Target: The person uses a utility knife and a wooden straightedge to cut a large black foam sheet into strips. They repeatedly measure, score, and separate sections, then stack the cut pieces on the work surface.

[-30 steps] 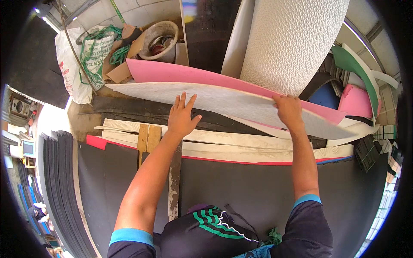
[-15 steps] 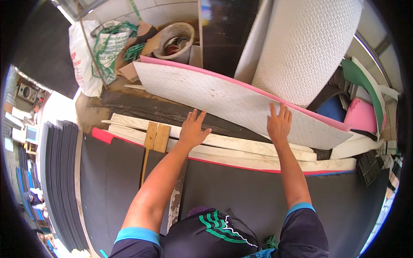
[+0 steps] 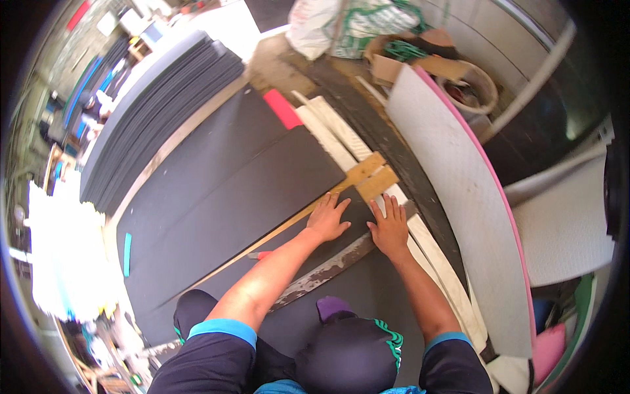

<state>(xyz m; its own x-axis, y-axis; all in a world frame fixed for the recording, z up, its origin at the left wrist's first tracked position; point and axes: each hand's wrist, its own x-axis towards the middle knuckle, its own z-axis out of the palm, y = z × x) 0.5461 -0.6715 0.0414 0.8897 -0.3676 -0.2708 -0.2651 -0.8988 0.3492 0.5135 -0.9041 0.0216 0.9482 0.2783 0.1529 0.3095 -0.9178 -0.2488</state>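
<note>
Both hands flat on a black sheet, side by side.

The left hand and right hand lie palm down with fingers spread, gripping nothing, on the black sheet in the middle of the scene. A wooden ruler runs just left of the left hand; a worn metal bar passes under the right wrist. A white-and-pink board leans at the right.

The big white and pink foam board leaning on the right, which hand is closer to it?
Right. The right hand lies flat nearer the white and pink foam board; the left hand is farther away.
</note>
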